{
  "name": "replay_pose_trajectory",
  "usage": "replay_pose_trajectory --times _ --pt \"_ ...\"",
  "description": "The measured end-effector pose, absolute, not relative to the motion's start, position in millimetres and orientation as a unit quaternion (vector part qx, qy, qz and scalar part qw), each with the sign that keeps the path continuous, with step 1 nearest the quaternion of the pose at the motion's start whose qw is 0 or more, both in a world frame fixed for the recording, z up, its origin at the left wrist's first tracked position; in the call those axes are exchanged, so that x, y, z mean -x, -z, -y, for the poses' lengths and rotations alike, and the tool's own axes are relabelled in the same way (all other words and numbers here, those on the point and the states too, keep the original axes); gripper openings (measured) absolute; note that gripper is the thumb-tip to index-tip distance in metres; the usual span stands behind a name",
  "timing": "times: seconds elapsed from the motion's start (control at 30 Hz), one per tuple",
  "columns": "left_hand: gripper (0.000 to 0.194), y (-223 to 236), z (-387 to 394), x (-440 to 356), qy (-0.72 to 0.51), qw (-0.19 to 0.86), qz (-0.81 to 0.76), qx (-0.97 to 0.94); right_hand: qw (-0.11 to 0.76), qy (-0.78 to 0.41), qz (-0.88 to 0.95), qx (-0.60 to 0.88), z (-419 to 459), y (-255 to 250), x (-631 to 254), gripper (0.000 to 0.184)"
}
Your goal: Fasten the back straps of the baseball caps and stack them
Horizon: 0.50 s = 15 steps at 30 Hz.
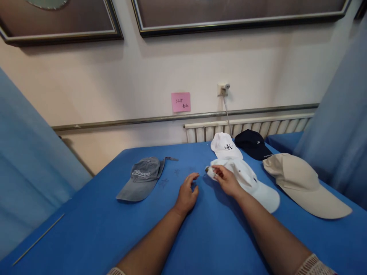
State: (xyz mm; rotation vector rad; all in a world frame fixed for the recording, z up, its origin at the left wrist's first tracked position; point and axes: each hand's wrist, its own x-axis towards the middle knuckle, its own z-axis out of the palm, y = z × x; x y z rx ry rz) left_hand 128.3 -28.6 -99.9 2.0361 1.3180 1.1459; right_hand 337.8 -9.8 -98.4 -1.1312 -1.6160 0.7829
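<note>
Right fingers pinch the pale cap's strap; left hand curls loosely

The pale cap [243, 173] lies right of centre on the blue table cover [160, 236], brim toward four o'clock. At its nine o'clock, the right hand [228, 181] has thumb and forefinger closed on the cap's strap [210, 172]. Further along that line, the left hand [187, 193] is half open, fingers bent, thumb apart, holding nothing; whether it touches the cover I cannot tell.

From the pale cap, the white cap [225, 145] sits just beside it at eleven o'clock, the dark cap [252, 143] near twelve, the beige cap [301, 179] at three, the grey cap [142, 177] well apart at nine and a thin stick [38, 240] at eight. Beyond, at twelve, are a radiator [243, 124] and a plugged wall socket [223, 90]; a blue curtain [335, 114] hangs at two.

The white cap shows a black monogram with a clear "K". The grey cap's white script is blurred; the dark cap's lettering is too small. At eleven, a pink note [181, 102] begins "32"; its other handwriting is unclear.
</note>
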Motion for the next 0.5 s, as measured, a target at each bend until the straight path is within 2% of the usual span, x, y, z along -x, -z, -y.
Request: replay_pose_trajectory --times 0.1,0.23,0.33,0.43,0.5 --pt "0.050 88 30 -116 -0.391 0.182 -0.451 -0.781 0.468 -0.449 0.671 0.358 21 96 -314 0.035" --pt "0.033 83 30 -106 -0.355 0.190 -0.468 -0.787 0.481 -0.490 0.627 0.368 19 107 -302 0.028" --pt "0.028 83 29 -104 -0.339 0.210 -0.461 -0.793 0.495 -0.462 0.619 0.399 15 112 -303 0.019" --pt "0.025 85 27 -105 -0.338 0.232 -0.461 -0.787 0.479 -0.379 0.682 0.403 20 107 -305 0.009" --pt "0.022 86 25 -105 -0.346 0.253 -0.468 -0.772 0.458 -0.337 0.723 0.392 25 101 -306 0.011"
